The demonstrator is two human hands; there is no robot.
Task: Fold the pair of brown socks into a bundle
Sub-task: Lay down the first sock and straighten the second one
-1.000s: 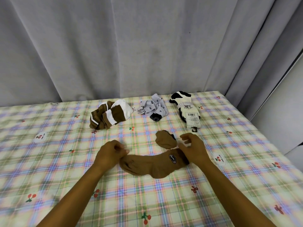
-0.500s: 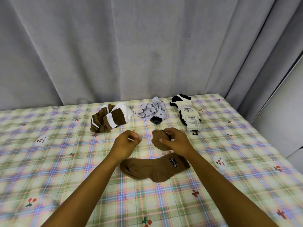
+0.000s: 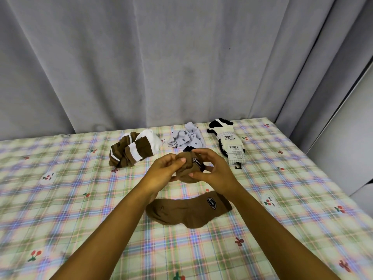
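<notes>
One brown sock (image 3: 187,211) lies flat on the plaid sheet, toe to the left, cuff with an oval logo patch to the right. The second brown sock (image 3: 189,168) is crumpled and lifted above the sheet, its logo patch facing up. My left hand (image 3: 163,174) grips its left side with thumb on top. My right hand (image 3: 214,172) holds its right side, fingers curled around it. Both hands sit just beyond the flat sock.
Behind my hands lie a brown-and-white striped sock pair (image 3: 134,150), a pale grey sock pair (image 3: 186,137) and a black-and-cream pair with a paper label (image 3: 228,139). A grey curtain (image 3: 161,63) hangs at the back. The bed edge (image 3: 314,164) runs along the right.
My right hand picked up the crumpled sock and my left hand came over to join it; both now hold it in the air. The flat sock stayed in place.
</notes>
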